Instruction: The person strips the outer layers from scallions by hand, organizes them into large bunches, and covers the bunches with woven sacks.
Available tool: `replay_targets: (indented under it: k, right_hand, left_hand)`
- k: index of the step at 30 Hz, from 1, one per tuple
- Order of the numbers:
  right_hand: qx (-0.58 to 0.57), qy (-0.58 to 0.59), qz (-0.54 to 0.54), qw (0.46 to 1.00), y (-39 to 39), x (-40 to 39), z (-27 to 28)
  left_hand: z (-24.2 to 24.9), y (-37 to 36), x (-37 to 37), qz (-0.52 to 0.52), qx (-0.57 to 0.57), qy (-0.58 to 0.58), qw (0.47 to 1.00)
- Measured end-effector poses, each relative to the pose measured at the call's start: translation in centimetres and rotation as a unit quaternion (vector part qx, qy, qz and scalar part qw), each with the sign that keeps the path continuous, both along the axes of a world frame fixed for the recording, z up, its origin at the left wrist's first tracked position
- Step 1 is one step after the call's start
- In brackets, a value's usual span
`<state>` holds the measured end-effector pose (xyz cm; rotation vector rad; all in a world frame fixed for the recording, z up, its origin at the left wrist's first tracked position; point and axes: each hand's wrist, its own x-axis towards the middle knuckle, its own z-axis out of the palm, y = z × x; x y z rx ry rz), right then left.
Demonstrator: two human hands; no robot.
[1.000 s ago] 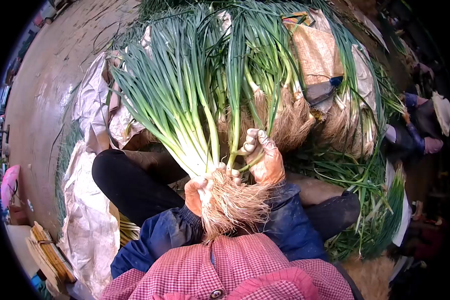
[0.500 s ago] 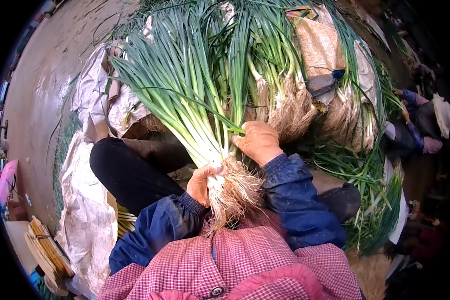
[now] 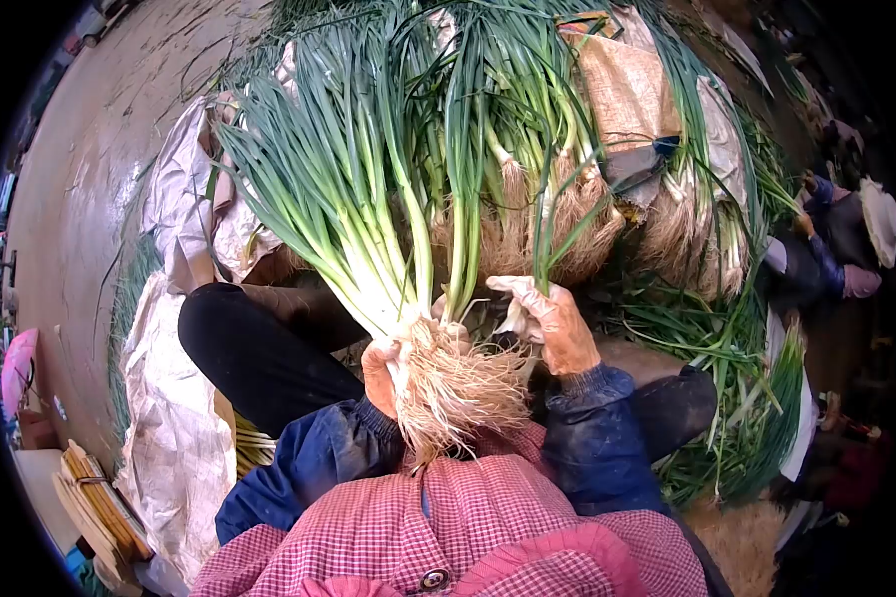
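Note:
My left hand [image 3: 380, 376], in what looks like an orange glove, is wrapped round the white bases of a bunch of green onions [image 3: 368, 254]. Their long leaves fan up and away from me, and the tangled pale roots [image 3: 463, 388] hang toward my lap. To the right of the roots, my right hand [image 3: 558, 328] is closed on a loose green onion leaf [image 3: 545, 239], which stands up from the fingers with a pale end below. The right hand is apart from the bunch. Roots partly hide the left fingers.
More green onions [image 3: 528, 109] lie beyond the bunch, roots toward me, beside woven sacking [image 3: 627, 95]. Stripped leaves [image 3: 702, 343] are heaped at right. A white sack [image 3: 174, 428] lies at left near a wooden stool [image 3: 100, 497]. Another person [image 3: 846, 234] works at far right.
My right hand has moved off the bunch, right and slightly down, with a leaf now in it. The left hand keeps its grip; the bunch's roots have spread a little to the right.

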<state>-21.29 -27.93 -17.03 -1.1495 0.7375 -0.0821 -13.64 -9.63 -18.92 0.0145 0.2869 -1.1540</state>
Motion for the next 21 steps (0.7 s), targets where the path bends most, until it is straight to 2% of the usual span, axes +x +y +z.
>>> replay_targets:
  k: [1, 3, 4, 7, 8, 11, 13, 15, 16, 18, 19, 20, 21]
  right_hand:
    - [0.052, 0.019, 0.040, 0.998, 0.0, 1.2, -1.3]
    - [0.157, -0.087, 0.080, 0.980, 0.6, 3.8, -2.8]
    - [0.152, -0.093, 0.087, 0.980, 0.8, 4.5, -1.9]
    - [0.130, -0.097, 0.114, 0.980, 0.6, 6.5, -0.2]
    - [0.126, -0.085, 0.125, 0.980, 0.2, 7.0, -1.5]
    - [0.196, -0.074, 0.060, 0.976, 1.4, 6.1, -4.1]
    - [0.256, -0.078, -0.020, 0.963, 3.6, 4.3, -5.1]
    - [0.086, 0.000, 0.086, 0.993, 4.1, 2.0, -6.0]
    - [0.074, -0.011, 0.050, 0.996, 4.6, 1.3, -5.0]
    - [0.085, -0.093, -0.049, 0.991, 4.3, 1.6, -8.6]
    - [0.185, -0.112, -0.082, 0.973, 3.8, 2.4, -6.9]
    - [0.281, -0.125, -0.119, 0.944, 3.2, 3.1, -5.1]
    - [0.321, -0.127, -0.104, 0.933, 3.4, 3.2, -4.3]
  left_hand:
    - [-0.5, 0.1, -0.7, 0.039, -0.047, 0.019, 0.998]
    - [1.0, 0.7, -0.5, 0.038, -0.034, 0.024, 0.998]
    - [0.3, 1.7, -0.2, 0.027, 0.022, -0.027, 0.999]
    - [2.1, 1.7, 0.1, -0.010, 0.165, -0.072, 0.984]
    - [2.0, 1.5, -0.1, -0.014, 0.163, -0.071, 0.984]
    - [1.2, 1.3, -0.2, -0.007, 0.165, -0.047, 0.985]
    - [0.8, 1.7, -0.3, 0.011, 0.090, -0.037, 0.995]
    - [0.5, 1.8, -0.1, 0.015, 0.092, -0.037, 0.995]
    - [0.0, 1.9, -0.2, 0.021, 0.065, -0.016, 0.998]
    - [-0.7, 1.7, -0.6, 0.024, 0.011, -0.001, 1.000]
    - [-0.7, 1.4, -0.7, 0.020, 0.010, -0.003, 1.000]
    - [-0.4, 1.2, -0.8, 0.030, 0.062, -0.022, 0.997]
    - [0.0, 1.2, -0.7, 0.042, 0.114, -0.042, 0.992]
